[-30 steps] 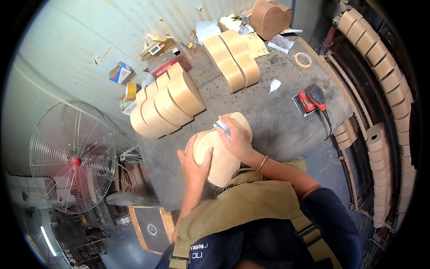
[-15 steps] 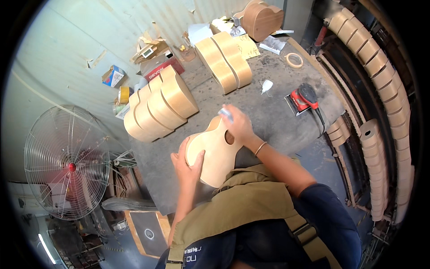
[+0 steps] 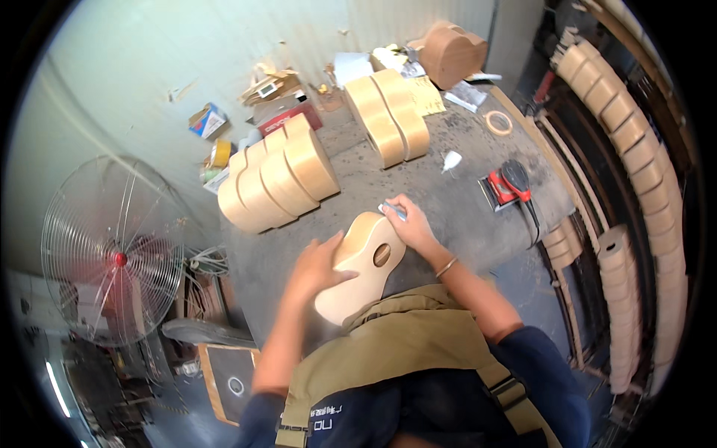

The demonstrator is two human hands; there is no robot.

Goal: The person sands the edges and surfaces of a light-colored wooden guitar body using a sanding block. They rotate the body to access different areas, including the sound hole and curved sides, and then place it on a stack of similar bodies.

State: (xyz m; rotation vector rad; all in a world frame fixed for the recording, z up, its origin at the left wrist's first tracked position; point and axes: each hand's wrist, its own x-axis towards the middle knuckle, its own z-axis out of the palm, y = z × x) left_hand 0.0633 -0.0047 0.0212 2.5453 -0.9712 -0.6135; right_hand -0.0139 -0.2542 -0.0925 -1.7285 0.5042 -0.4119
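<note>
left hand clasping pale guitar body, right hand pinching bluish pad

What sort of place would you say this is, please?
Probably a guitar workshop: there is a neckless wooden guitar body up front, more bodies grouped on the table, and a red sander.

The guitar body is pale yellow. The sander is red and black. The apron is brownish green.

Pale wooden guitar body, aslant
</note>
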